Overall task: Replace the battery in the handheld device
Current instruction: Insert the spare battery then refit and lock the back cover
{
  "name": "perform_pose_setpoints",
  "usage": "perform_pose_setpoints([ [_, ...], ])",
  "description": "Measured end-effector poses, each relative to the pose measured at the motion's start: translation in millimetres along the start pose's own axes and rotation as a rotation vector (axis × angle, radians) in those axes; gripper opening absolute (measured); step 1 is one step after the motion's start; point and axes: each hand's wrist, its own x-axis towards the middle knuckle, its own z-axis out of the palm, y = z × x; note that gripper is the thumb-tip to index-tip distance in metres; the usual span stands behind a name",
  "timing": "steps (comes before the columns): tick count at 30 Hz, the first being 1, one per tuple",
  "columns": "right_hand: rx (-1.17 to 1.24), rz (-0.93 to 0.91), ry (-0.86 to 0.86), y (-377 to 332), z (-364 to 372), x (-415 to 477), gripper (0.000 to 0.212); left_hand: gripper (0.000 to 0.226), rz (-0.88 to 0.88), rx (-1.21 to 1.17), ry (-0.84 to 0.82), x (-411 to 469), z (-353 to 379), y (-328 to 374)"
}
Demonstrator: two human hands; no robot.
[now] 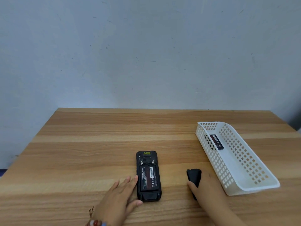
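Bracing handheld device [146,156] at near centre of table [97,144] with flat, open left hand [117,198] on its left edge, battery [149,178] seated inside, right hand [208,188] grips back cover [193,174] just right, likely to refit it: align square, press evenly

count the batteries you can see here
2. One battery sits in the open back of the handheld device; the other battery lies at the far end of the white basket. None else shows.
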Motion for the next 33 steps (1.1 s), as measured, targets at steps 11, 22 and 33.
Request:
perform_pose_setpoints([
  [11,0.088,0.003,0.02,-3.4,-5.6,1.5,0.081,0.068,-0.013,0.033,-0.028,1.9,0.3,0.8],
  [22,1.626,0.283,-0.34,-47.1,-48.9,8.8,0.036,0.069,-0.002,-0.012,-0.031,0.5,4.7,-1.9],
  [33,1.685,0.035,-0.413,-76.2,-51.1,-3.9,0.035,0.067,0.006,-0.02,0.027,-1.5,9.9,-3.1],
])
